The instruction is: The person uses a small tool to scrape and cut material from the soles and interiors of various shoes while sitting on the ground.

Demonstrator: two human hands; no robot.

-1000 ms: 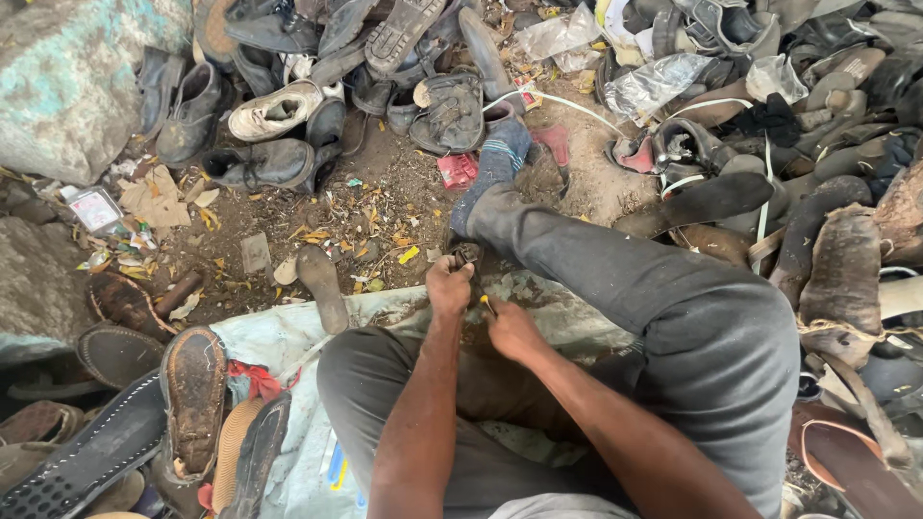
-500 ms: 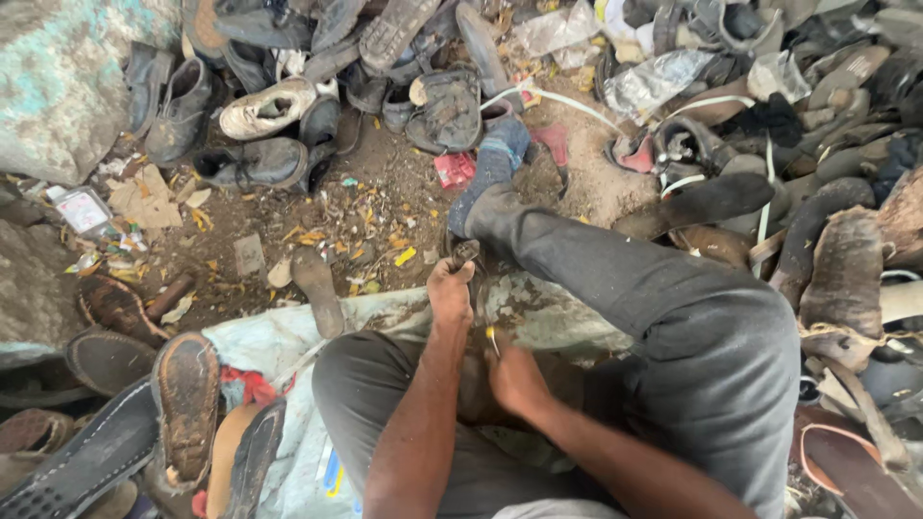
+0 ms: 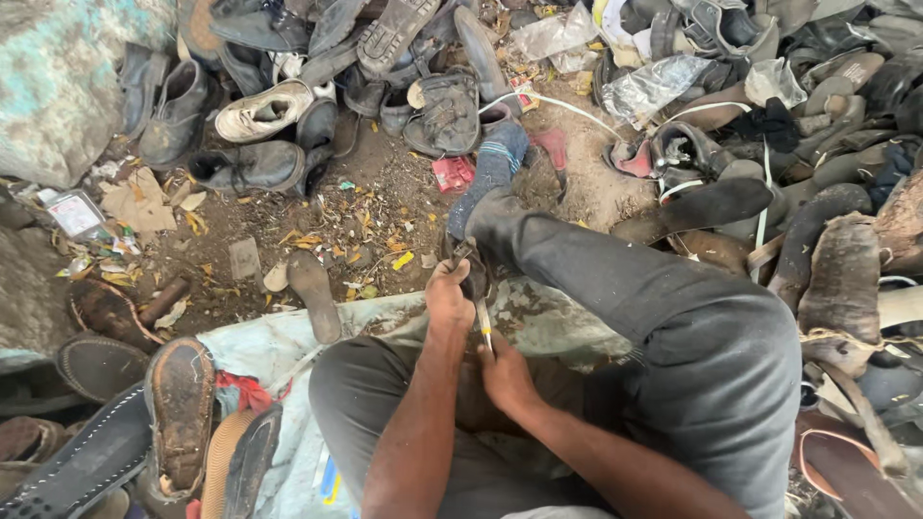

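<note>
I sit on the ground with my right leg (image 3: 663, 288) stretched out in dark trousers. My left hand (image 3: 450, 296) grips a small dark piece of shoe (image 3: 475, 272) close to my ankle. My right hand (image 3: 508, 373) sits just behind it and holds a thin tool with a yellowish handle (image 3: 486, 327), its tip pointing up at the dark piece. Which part of the shoe this is stays unclear, since my fingers cover most of it.
Heaps of worn shoes and sandals (image 3: 288, 86) ring the dirt patch (image 3: 356, 211), with soles (image 3: 179, 408) at the lower left. A pale sheet (image 3: 279, 336) lies under my legs. A loose sole (image 3: 313, 293) lies on the dirt. Plastic bags (image 3: 654, 82) lie at the back.
My right hand has drawn back toward my body from beside the left hand, pulling the tool with it. The left hand has kept its hold by the ankle.
</note>
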